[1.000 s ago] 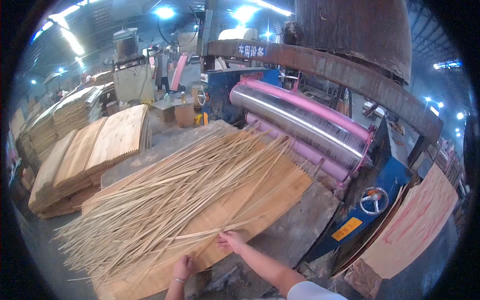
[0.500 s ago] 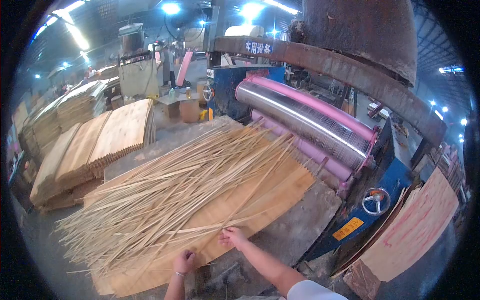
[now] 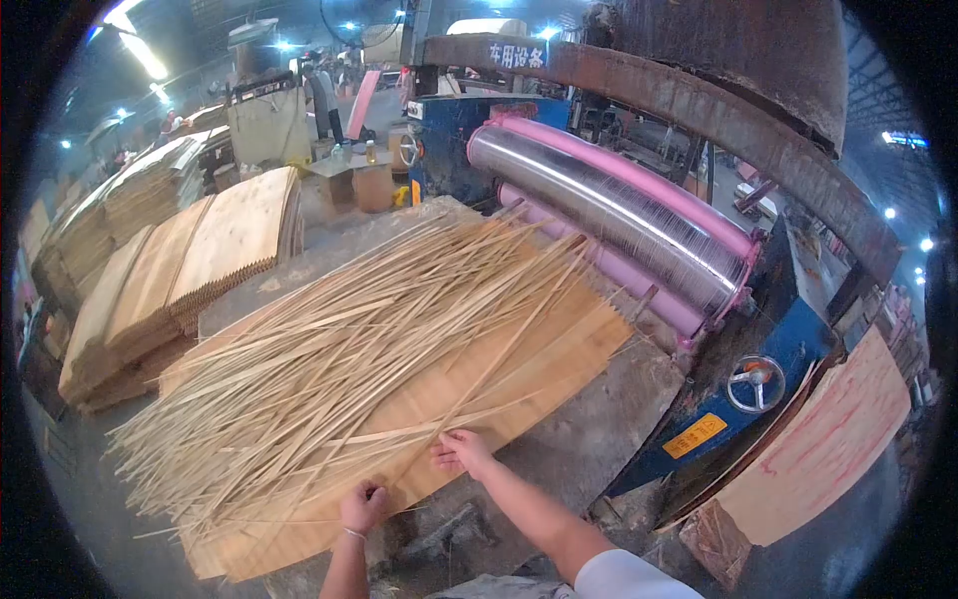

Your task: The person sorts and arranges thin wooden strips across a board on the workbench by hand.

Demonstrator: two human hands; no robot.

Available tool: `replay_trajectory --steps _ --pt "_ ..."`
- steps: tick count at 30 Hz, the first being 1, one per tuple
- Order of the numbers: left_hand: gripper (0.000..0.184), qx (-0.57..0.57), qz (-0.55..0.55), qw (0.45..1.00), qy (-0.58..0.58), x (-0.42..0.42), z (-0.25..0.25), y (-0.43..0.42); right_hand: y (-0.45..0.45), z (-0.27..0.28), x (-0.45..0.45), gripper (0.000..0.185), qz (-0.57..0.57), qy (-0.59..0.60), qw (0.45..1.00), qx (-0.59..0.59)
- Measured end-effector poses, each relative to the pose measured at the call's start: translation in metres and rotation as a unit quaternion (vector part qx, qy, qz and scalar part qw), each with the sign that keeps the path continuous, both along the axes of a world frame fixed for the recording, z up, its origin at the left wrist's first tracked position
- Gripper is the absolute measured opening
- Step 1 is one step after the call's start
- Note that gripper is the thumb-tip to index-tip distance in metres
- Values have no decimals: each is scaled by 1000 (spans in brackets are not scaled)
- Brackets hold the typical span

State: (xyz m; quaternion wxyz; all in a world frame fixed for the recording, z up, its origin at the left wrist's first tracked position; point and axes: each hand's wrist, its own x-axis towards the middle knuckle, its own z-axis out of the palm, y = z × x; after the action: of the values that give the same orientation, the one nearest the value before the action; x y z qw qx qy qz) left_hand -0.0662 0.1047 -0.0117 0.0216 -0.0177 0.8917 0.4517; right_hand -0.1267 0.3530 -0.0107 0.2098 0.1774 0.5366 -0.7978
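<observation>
A loose heap of long, thin wood strips [image 3: 299, 369] lies on a tan wood veneer sheet [image 3: 559, 359]. My left hand [image 3: 365, 506] is closed at the sheet's near edge; whatever may be inside its fingers is hidden. To its right, my right hand [image 3: 462, 452] has its fingers bent in over the sheet, pinching around the lower end of a wood strip. Beyond the far end of the heap is a roller machine with a shiny metal roller [image 3: 609, 215] between pink rollers. Several strips reach close to the lower pink roller [image 3: 619, 270].
Stacked veneer sheets [image 3: 190, 260] stand to the left. A blue machine side [image 3: 778, 349] with a handwheel [image 3: 755, 384] is at the right, beside leaning red-stained boards [image 3: 828, 449]. A rusty beam [image 3: 659, 80] crosses above the rollers. A person [image 3: 324, 100] stands in the background.
The view has tilted down a little, so the scene sits higher. Both hands stay at nearly the same places along the sheet's near edge; the strips look unchanged.
</observation>
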Motion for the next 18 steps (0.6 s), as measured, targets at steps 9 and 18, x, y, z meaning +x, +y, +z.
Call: replay_trajectory --steps 9,18 --pt "17 -21 -10 999 22 -12 -30 -8 2 -2 -5 26 2 -7 1000 -21" --pt "17 -29 -11 1000 -1 -19 -27 -5 3 -10 -5 26 9 0 1000 -29"
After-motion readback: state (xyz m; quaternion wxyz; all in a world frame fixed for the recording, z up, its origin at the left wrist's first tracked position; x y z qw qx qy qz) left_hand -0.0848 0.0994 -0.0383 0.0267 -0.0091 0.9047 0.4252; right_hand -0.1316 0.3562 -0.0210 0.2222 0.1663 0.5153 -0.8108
